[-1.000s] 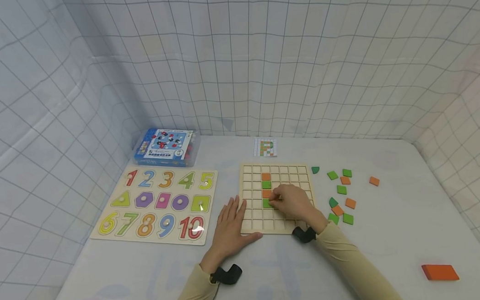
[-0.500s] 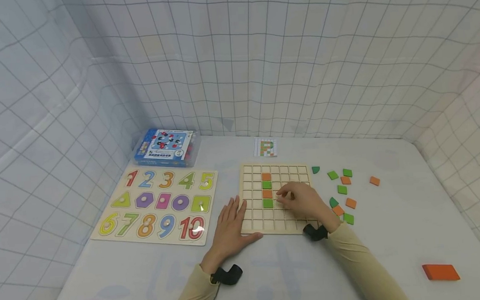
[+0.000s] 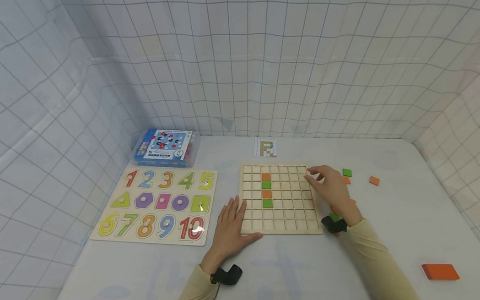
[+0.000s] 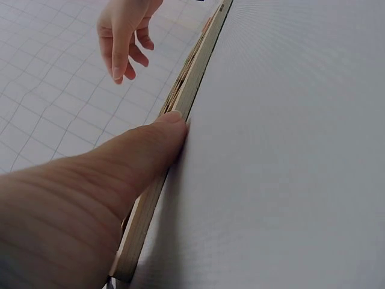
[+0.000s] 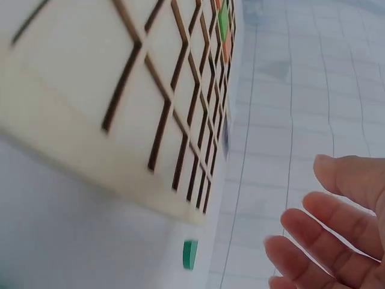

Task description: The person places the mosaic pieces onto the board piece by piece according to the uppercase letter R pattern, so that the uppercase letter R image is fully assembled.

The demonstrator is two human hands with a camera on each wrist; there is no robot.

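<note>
My left hand rests at the near left corner of the wooden grid board, fingers spread. In the left wrist view its thumb touches the board's near edge. A column of orange and green square tiles sits in the board's cells. Over the board's right edge hovers my right hand, fingers bent loosely with nothing between them. In the right wrist view a small dark green piece lies by the board, apart from that hand. The right hand and wrist hide some loose tiles.
Loose green and orange tiles lie right of the board. Behind it is a pattern card. A number puzzle and a blue box stand left. An orange block lies front right.
My right hand has left the lowest green tile in the column and moved right, past the board's right edge, its fingers parting. The left hand has stayed in place.
</note>
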